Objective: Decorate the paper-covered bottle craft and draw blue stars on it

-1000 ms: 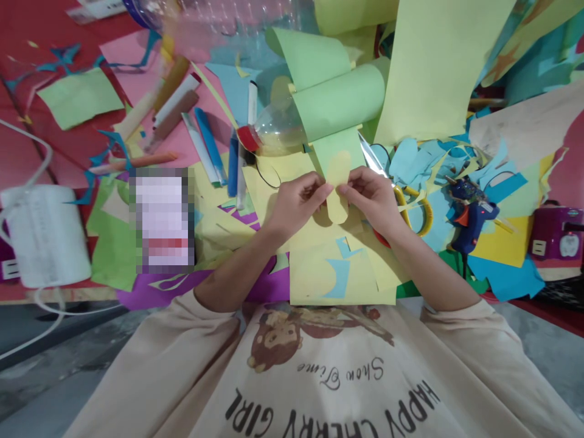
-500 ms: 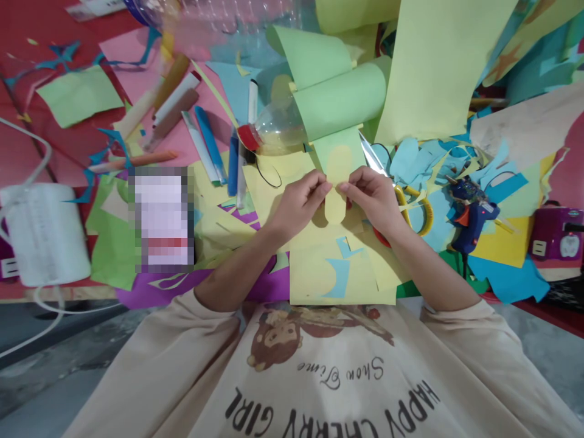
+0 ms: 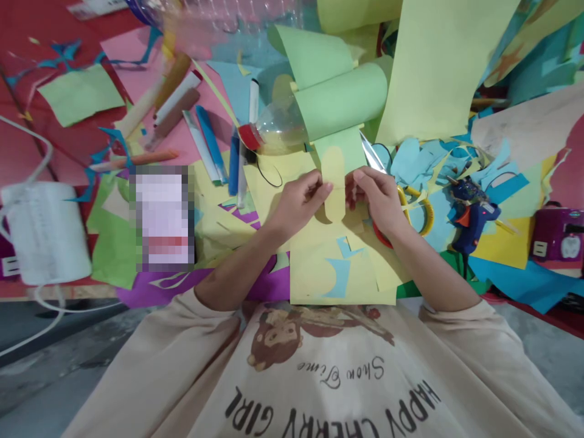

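Paper cutout (image 3: 334, 176), pale yellow and oblong with rounded ends, is held between both hands above the middle of the near edge of the table (image 3: 82, 291). It stands lengthwise, pointing away from the person. The left hand (image 3: 298, 204) pinches its left edge between thumb and forefinger, with the other fingers curled in. The right hand (image 3: 378, 198) grasps the right edge in the same manner, thumb uppermost. The two hands are close together, with only the width of the cutout between them. Whether the cutout's lower end touches the sheet below cannot be told.

Under the hands lies a yellow sheet (image 3: 314, 280) reaching the near edge, with a blue scrap (image 3: 340, 277) on it. Scissors (image 3: 417, 210) with yellow handles lie just right of the right hand and partly under it, blade toward the far edge. A blue glue gun (image 3: 469, 219) lies further right, near the right edge, beside blue offcuts (image 3: 410, 158).

Beyond the hands, a rolled green sheet (image 3: 342, 100) rests over a clear bottle (image 3: 274, 131) with a red cap, lying on its side. Markers (image 3: 210, 143) lie scattered toward the far left on pink paper (image 3: 137, 55). A white spool of cord (image 3: 43, 234) stands at the near left corner. Coloured paper covers nearly all of the table.
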Tool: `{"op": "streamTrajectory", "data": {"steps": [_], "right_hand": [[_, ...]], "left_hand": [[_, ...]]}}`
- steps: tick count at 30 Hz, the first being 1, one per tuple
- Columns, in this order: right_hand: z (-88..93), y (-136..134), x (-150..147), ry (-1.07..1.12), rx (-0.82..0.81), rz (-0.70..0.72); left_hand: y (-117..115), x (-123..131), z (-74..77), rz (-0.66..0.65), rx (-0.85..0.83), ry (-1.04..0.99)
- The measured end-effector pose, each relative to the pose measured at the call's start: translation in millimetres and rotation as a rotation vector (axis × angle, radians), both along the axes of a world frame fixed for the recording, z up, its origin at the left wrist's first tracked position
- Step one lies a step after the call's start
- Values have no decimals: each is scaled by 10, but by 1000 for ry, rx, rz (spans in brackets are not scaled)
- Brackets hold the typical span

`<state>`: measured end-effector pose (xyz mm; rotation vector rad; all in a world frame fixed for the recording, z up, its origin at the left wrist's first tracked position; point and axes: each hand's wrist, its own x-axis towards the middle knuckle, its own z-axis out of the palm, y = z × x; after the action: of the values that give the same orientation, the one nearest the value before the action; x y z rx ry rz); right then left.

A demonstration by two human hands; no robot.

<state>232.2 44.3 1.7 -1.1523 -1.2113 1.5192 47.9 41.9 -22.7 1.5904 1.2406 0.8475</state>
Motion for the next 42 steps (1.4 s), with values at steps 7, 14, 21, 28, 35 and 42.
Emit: {"op": "streamTrajectory", "data": {"steps": [7, 14, 21, 28, 35, 42], "right_hand": [[-15, 19, -6, -103, 29, 85], [-16, 7, -2, -79, 53, 86], [-48, 7, -13, -68, 61, 54], [-44, 8, -15, -136, 38, 68], [-44, 19, -2, -58, 27, 60], [-13, 21, -6, -50, 39, 62]], "left_hand": [[7, 24, 33, -5, 26, -23], [-12, 54, 26, 0, 13, -140], [0, 33, 26, 27, 63, -171], [-12, 42, 30, 3, 61, -108], [6, 32, 32, 48, 56, -193], [7, 41, 37, 49, 68, -185]]}}
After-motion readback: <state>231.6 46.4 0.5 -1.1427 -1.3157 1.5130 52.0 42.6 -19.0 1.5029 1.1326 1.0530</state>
